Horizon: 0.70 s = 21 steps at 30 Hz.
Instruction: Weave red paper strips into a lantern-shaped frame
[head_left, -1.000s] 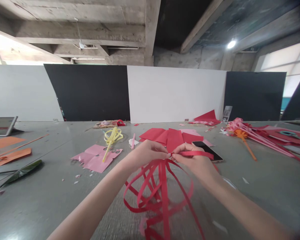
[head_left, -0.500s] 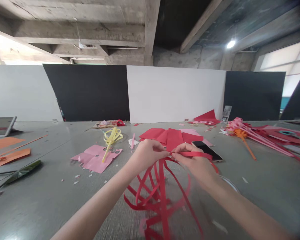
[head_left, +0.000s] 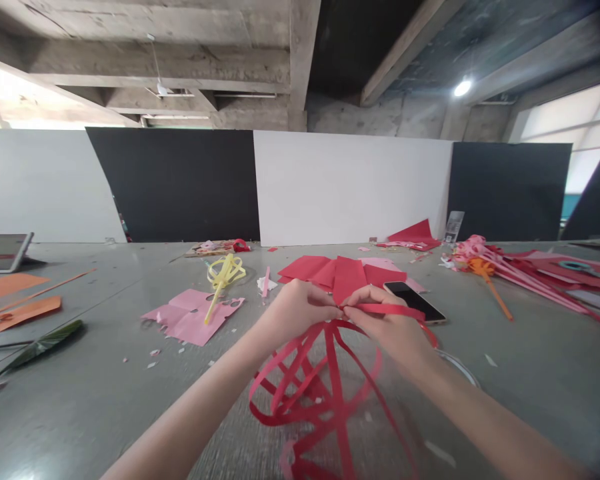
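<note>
Red paper strips (head_left: pixel 336 373) hang in loops below my two hands, joined near my fingertips. With fingers pinched together, my left hand (head_left: pixel 303 310) grips the strips at that joint. Right beside it, my right hand (head_left: pixel 387 327) is closed on a red strip whose length (head_left: pixel 395 309) runs across the fingers to the right. The fingertips of both hands meet, and the exact spot where the strips join is hidden between them. Part of the hanging loops is blurred. Folded red paper (head_left: pixel 347 277) lies on the table just beyond my hands.
A phone (head_left: pixel 417 303) and a ring-shaped roll (head_left: pixel 460 368) lie by my right hand. To the left are pink paper (head_left: pixel 195 323), a yellow paper-strip piece (head_left: pixel 225 273), a green leaf (head_left: pixel 45 347) and orange paper (head_left: pixel 23 317). Pink paper flowers (head_left: pixel 480 250) and scissors (head_left: pixel 580 268) lie right.
The hanging red loops have swung and spread, their lower ends shifting slightly right. Both hands stay almost in place, fingertips still together.
</note>
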Motion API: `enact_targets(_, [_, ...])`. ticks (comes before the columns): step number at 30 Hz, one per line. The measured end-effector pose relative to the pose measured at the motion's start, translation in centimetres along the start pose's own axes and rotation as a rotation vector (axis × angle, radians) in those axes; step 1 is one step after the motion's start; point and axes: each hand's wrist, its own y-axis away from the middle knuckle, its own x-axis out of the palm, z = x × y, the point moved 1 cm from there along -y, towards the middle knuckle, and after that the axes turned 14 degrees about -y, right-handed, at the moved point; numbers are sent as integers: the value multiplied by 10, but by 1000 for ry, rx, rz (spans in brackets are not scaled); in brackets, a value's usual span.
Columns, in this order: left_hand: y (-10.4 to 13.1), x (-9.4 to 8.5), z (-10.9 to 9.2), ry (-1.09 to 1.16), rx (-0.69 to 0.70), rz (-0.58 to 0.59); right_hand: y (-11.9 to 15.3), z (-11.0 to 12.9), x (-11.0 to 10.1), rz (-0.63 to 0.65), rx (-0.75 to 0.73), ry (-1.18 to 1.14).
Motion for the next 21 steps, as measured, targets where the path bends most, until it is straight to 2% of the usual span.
enact_targets(4, [0, 0, 3, 4, 24, 28, 0, -1, -2, 58, 6, 7])
enact_targets(12, [-1, -2, 11, 120, 46, 181, 0, 1, -4, 107, 85, -39])
enact_targets(21, [-3, -2, 16, 185, 83, 233, 0, 0, -5, 107, 119, -3])
